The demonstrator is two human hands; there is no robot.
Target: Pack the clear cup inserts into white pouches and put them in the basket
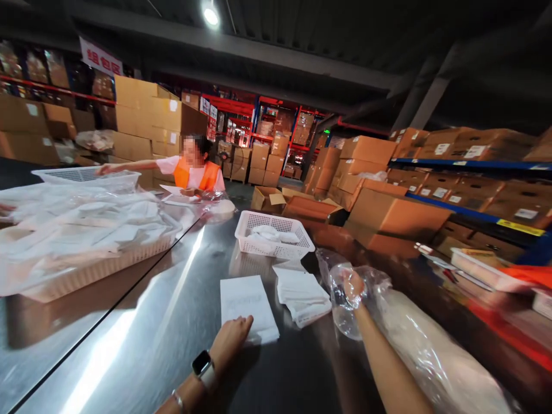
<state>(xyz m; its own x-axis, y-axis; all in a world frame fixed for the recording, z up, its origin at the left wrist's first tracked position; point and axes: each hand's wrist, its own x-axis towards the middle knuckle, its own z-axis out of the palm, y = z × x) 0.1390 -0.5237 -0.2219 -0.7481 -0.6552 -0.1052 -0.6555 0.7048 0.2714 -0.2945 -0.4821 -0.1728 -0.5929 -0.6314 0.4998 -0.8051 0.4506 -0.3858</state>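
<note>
A white printed leaflet (pixel 248 302) lies on the dark metal table in front of me. My left hand (pixel 236 332), with a watch on its wrist, is at the leaflet's near edge, fingers curled closed on it. Just right of that is a loose stack of folded white papers (pixel 301 293). My right hand (pixel 354 286) is among clear plastic, its fingers closed on a clear plastic bag (pixel 345 319). Part of those fingers is hidden by the shiny film. Beside my right forearm stretches a long clear plastic sack (pixel 431 345) with pale contents.
A white basket (pixel 276 248) with white items stands beyond the papers. At left, a large basket (pixel 107 267) is heaped with white packets. Across the table a person in an orange vest (pixel 198 175) reaches toward another basket (pixel 86 179). Cardboard boxes (pixel 397 213) stand behind the table.
</note>
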